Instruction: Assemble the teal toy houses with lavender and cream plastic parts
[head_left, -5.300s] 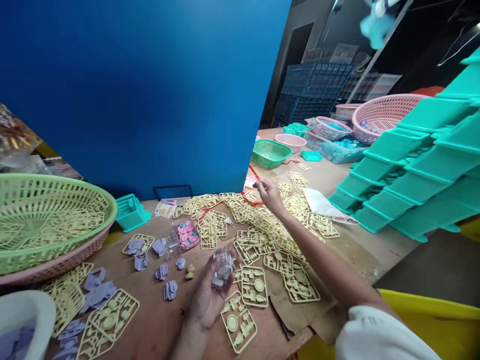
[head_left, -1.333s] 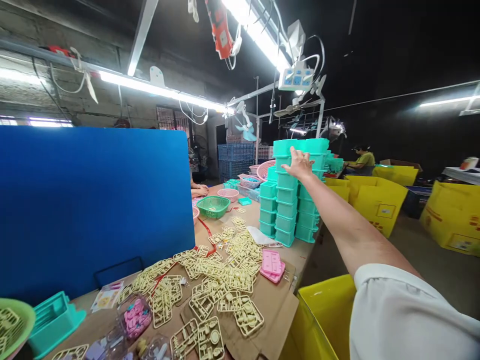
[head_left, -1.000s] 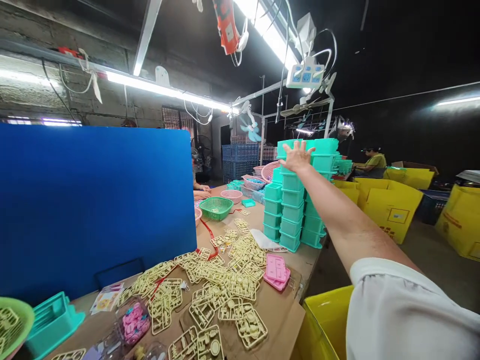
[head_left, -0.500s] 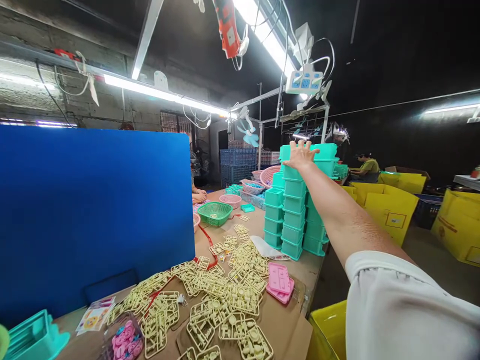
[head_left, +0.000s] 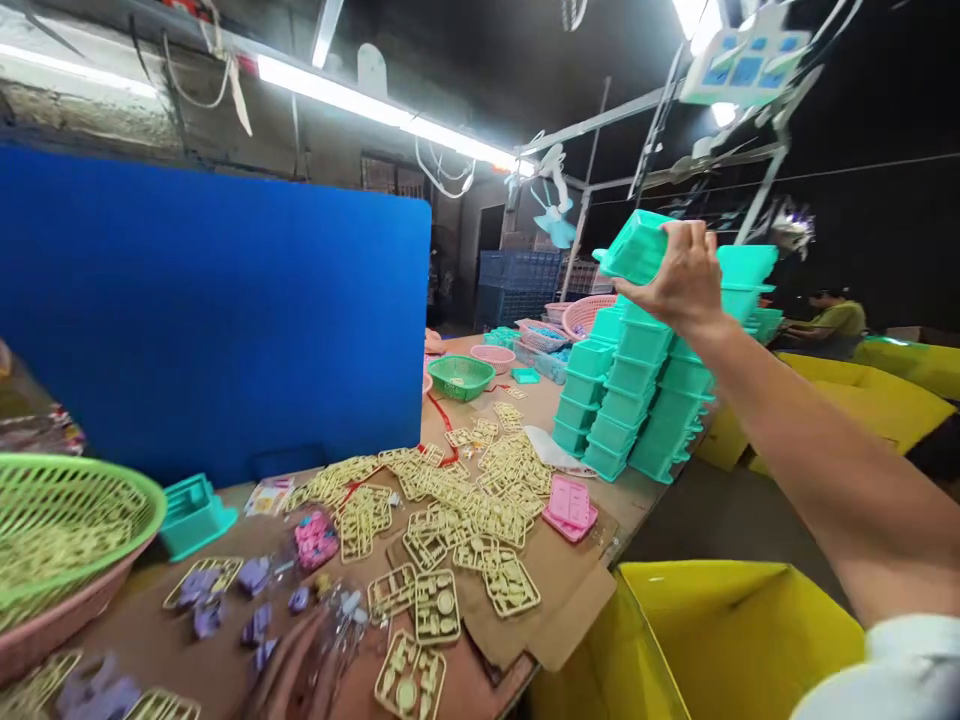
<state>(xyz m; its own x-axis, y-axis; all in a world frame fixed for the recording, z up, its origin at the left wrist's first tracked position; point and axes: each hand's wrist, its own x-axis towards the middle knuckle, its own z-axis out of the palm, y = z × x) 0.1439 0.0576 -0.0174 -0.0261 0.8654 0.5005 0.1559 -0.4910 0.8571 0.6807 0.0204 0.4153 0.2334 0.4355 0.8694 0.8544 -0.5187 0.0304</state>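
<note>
Teal tub (head_left: pixel 634 248): small rectangular moulded plastic box with a flanged rim, plain, same colour as the rest. It's up in the air above the table, just over the top of the teal tub stack (head_left: pixel 637 400) and clear of it. It's tilted, with the long axis running roughly left-right in view; the left end dips and points toward the blue panel (head_left: pixel 210 310), and the right end is in your grip. I can't tell whether the mouth faces up or down. Your right hand (head_left: pixel 679 280) has its fingers wrapped over the tub's right end, clamped on it, arm stretched out. Your left hand (head_left: pixel 300 665) is a blur at the bottom edge by a clear capsule, so finger state can't be read. The stack stands at the table's far right edge, in several columns. Nearer you, yellow part sprues (head_left: pixel 450 500) are spread over brown cardboard, with a pink tray (head_left: pixel 570 505) at their right side. Purple pieces (head_left: pixel 255 600) lie near the left hand, and a lone teal tub (head_left: pixel 191 510) sits by the panel foot. There's a green basket (head_left: pixel 67 520) at far left and a yellow bin (head_left: pixel 720 640) below your arm.
</note>
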